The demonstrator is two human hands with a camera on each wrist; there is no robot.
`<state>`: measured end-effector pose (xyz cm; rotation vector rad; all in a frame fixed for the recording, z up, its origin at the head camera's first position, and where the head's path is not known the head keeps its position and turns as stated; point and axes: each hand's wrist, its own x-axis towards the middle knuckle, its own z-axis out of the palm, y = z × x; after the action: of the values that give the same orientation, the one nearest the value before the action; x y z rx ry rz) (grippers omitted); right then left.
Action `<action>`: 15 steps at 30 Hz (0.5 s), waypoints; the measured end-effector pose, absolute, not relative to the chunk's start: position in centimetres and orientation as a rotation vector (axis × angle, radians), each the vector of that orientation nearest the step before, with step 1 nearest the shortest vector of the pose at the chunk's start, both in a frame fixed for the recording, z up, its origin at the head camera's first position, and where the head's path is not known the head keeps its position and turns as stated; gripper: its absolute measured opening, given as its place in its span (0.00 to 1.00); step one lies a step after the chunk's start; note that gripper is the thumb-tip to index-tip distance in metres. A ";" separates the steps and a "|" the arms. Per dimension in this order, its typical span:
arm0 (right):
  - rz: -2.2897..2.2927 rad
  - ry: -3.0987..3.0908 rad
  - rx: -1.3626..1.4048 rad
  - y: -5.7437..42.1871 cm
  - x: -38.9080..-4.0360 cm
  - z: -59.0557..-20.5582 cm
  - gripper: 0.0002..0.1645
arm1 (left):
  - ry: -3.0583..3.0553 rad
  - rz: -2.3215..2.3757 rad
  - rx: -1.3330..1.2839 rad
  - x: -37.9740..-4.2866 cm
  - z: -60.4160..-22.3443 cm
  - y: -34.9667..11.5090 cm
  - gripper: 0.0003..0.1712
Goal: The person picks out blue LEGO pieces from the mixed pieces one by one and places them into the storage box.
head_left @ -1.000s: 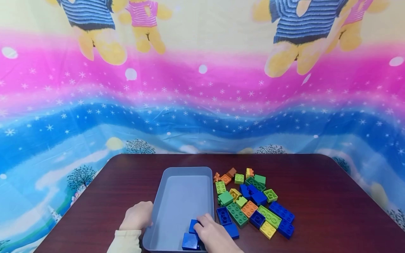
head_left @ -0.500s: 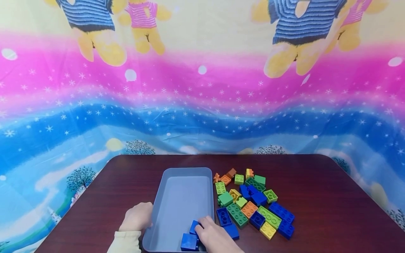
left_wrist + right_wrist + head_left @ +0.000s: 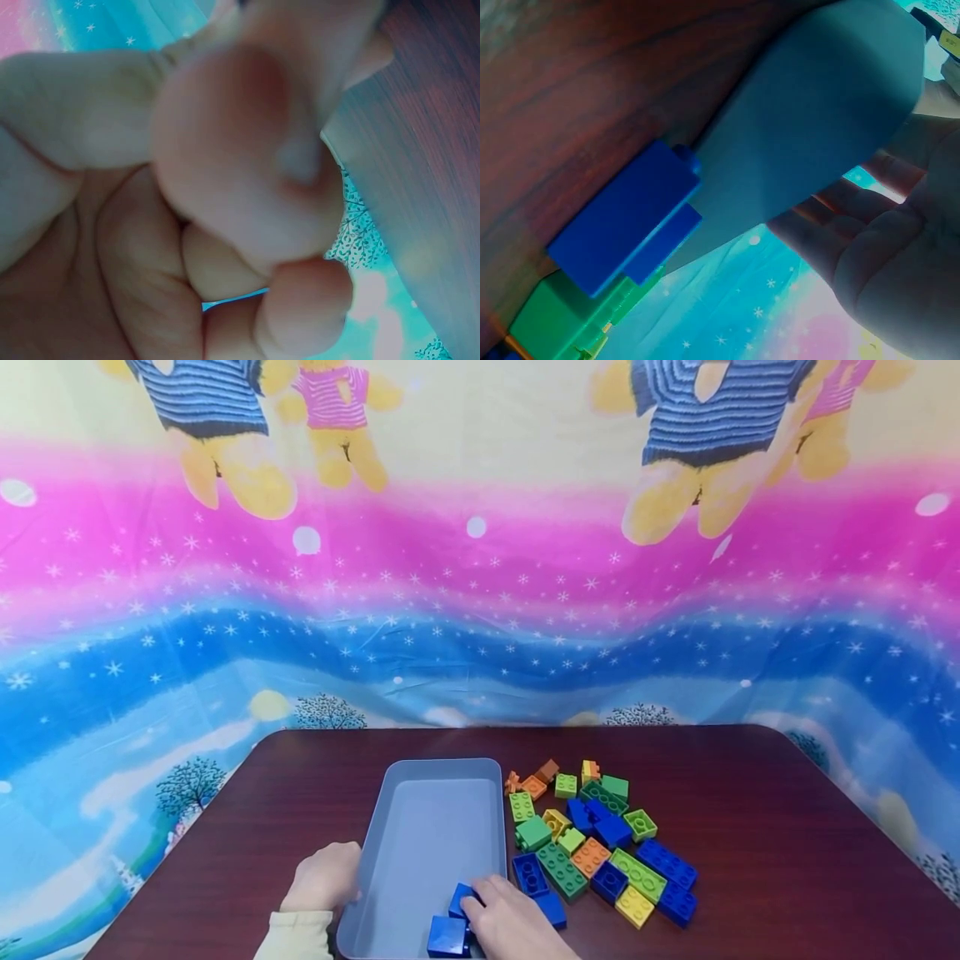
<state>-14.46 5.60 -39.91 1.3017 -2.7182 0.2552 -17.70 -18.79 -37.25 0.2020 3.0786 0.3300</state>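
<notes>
A long grey tray (image 3: 420, 827) lies on the dark red-brown table. My left hand (image 3: 324, 875), in a pale sleeve, holds the tray's left side with curled fingers that overlap the rim. Close up in the left wrist view, the thumb and curled fingers of that left hand (image 3: 247, 180) hide the tray. Across the tray's near right rim reaches my right hand (image 3: 510, 917), its fingertips gripping a blue brick (image 3: 460, 900) that is partly covered. Another blue brick (image 3: 447, 936) sits in front of it, inside the tray. The right wrist view shows the palm (image 3: 889, 277) beside the tray's wall.
Right of the tray, loose toy bricks lie scattered: a blue brick (image 3: 551, 910) near my right hand, a green brick (image 3: 562, 870), an orange brick (image 3: 590, 857), a yellow brick (image 3: 634, 906) and several more. Behind the table (image 3: 780, 843) hangs a printed curtain (image 3: 480, 610).
Both blue bricks in the tray have shifted slightly, the rear one turning a little under my right fingers. My left hand keeps its place at the tray; the head view has tilted a touch.
</notes>
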 end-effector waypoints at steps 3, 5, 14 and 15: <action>0.264 -2.701 1.294 5.7 -14.3 -39.6 0.25 | 3.080 0.328 0.199 -17.7 -37.3 -18.8 0.11; 0.268 -2.685 1.271 5.8 -14.3 -39.3 0.17 | 3.082 0.328 0.198 -17.7 -37.3 -18.8 0.11; 0.329 -2.746 0.928 7.5 -14.7 -38.7 0.06 | 3.082 0.333 0.200 -17.6 -37.2 -18.8 0.11; 0.348 -2.763 0.877 7.8 -14.8 -38.7 0.05 | 3.081 0.333 0.199 -17.6 -37.2 -18.8 0.11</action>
<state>-14.78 7.78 -38.66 0.8767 -2.7632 0.3481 -17.63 -18.80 -37.17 0.1994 3.0811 0.3331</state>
